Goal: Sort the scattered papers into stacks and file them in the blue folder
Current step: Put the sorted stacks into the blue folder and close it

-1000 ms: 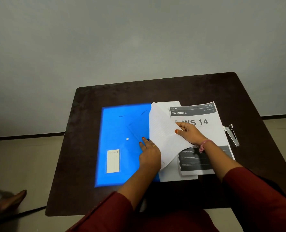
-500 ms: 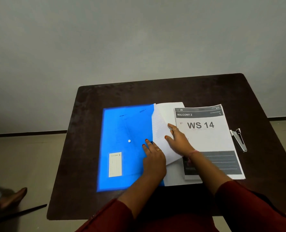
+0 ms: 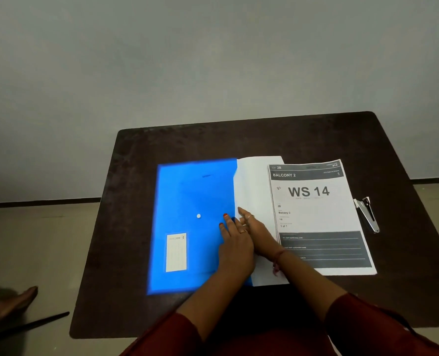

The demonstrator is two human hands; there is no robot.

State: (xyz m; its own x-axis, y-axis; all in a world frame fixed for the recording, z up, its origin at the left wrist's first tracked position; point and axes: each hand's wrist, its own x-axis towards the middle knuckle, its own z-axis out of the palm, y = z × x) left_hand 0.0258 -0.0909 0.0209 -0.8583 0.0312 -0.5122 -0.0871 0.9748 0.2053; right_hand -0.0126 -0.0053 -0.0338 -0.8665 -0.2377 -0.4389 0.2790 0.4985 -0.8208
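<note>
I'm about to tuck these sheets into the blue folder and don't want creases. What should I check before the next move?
1. Blue plastic folder flat on the dark brown table: ok.
2. Left hand pressing the folder: ok.
3. Right hand on the plain white sheets: ok.
4. Sheets fully inside: not ok, they stick out rightward.
5. Printed WS 14 stack filed: not ok.
6. Folder flap open: cannot tell.
</note>
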